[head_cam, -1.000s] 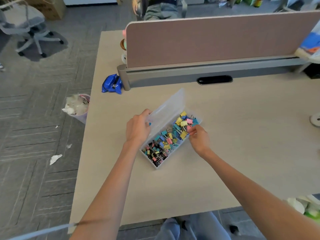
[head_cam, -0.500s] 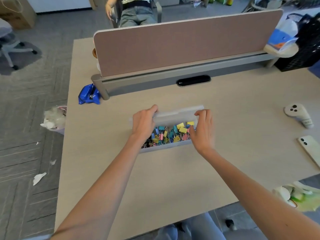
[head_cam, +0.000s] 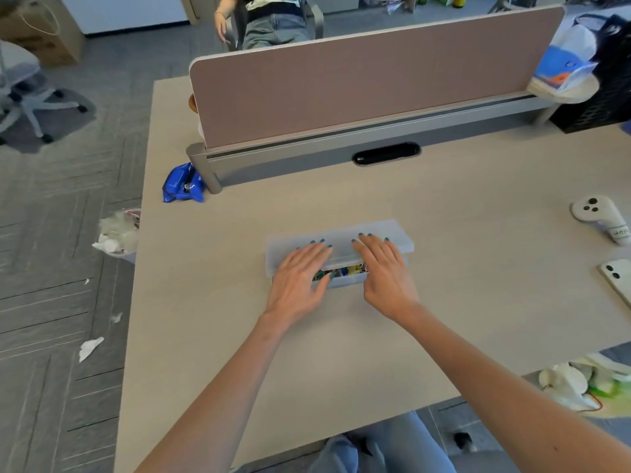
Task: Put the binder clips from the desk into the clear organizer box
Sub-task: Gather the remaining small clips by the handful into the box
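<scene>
I see both hands lying flat on the frosted lid (head_cam: 341, 240) of the clear organizer box (head_cam: 345, 285), fingers straight and gripping nothing. The left hand (head_cam: 300, 278) is on its left half, the right hand (head_cam: 386, 271) on its right. The box sits mid-desk (head_cam: 341, 353), well apart from every edge. Coloured binder clips (head_cam: 345, 270) show through a gap at the near side, so the lid seems not fully seated. I would press evenly along that near edge. There is open room all round; a white controller (head_cam: 596, 213) and a phone (head_cam: 616, 281) lie near the right edge.
</scene>
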A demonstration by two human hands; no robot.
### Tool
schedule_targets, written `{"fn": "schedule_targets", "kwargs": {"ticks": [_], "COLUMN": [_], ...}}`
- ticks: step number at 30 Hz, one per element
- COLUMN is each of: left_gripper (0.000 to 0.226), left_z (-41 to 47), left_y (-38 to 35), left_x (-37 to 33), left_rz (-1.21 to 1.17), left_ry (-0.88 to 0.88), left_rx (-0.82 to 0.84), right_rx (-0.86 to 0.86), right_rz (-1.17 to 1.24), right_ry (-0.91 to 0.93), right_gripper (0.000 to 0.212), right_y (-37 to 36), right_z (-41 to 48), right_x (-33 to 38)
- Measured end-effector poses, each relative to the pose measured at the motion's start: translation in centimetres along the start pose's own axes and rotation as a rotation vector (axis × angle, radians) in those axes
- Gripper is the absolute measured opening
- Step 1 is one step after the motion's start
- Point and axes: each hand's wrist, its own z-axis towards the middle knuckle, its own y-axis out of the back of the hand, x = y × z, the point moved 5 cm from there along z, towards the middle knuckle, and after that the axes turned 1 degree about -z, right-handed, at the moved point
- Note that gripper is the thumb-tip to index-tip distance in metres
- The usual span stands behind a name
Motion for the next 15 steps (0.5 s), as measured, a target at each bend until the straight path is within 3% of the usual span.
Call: {"fn": "schedule_targets", "kwargs": {"ticks": [6,15], "left_gripper": [0.063,0.056], "left_z": [-2.0,-0.9], "left_y": [-3.4,-4.0], "left_x": [0.7,0.9], "left_rz": [0.037,0.092], "left_ry": [-0.042,-0.046], "left_rx": [0.103,0.089], "right_rx": [0.148,0.155], "right_rz": [-0.110,-0.239], "right_ry": [0.078,0.050], "right_gripper": [0.101,0.104], "right_y": [-3.7,-4.6], "right_z": [-2.3,-1.9], "right_x": [-0.4,-0.6]}}
